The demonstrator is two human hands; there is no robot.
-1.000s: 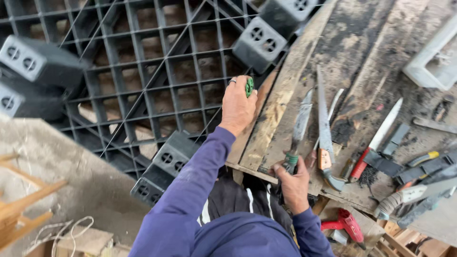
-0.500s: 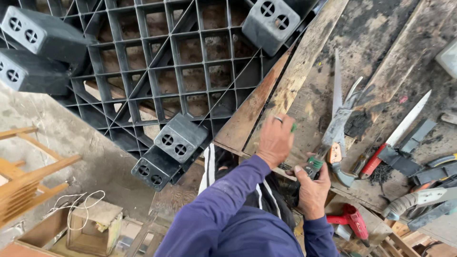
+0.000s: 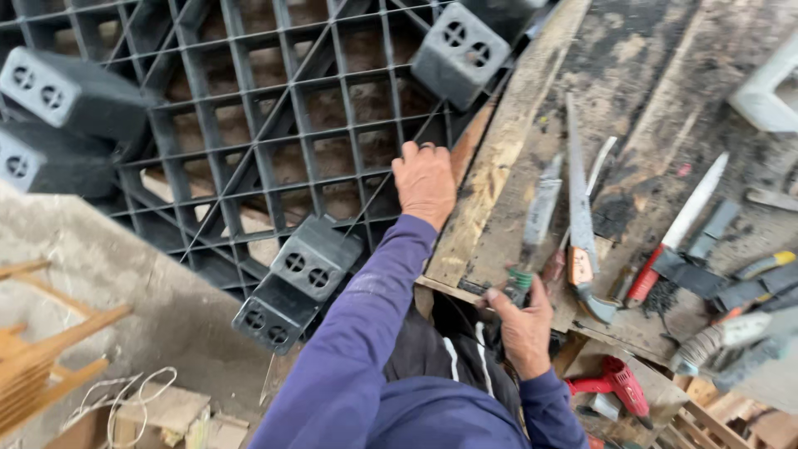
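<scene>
left hand [image 3: 426, 181] lies flat on the wooden board's [image 3: 499, 166] edge, holding nothing. right hand [image 3: 522, 320] grips a green-handled tool [image 3: 532, 241] at the board's near end. no cut visible yet, looks barely started.

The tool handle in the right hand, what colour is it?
Green, on the tool handle in the right hand, head view.

Outdoor daylight falls evenly on a cluttered work area. A rough grey concrete surface [image 3: 108, 274] fills the lower left, with a light wooden frame [image 3: 37, 366] at its edge and a coil of pale cord [image 3: 125, 395] beside cardboard scraps [image 3: 170, 411]. At the right, a dark, stained, weathered wooden bench top [image 3: 665, 91] carries scattered tools. A red power tool [image 3: 611, 384] lies below its front edge.
</scene>
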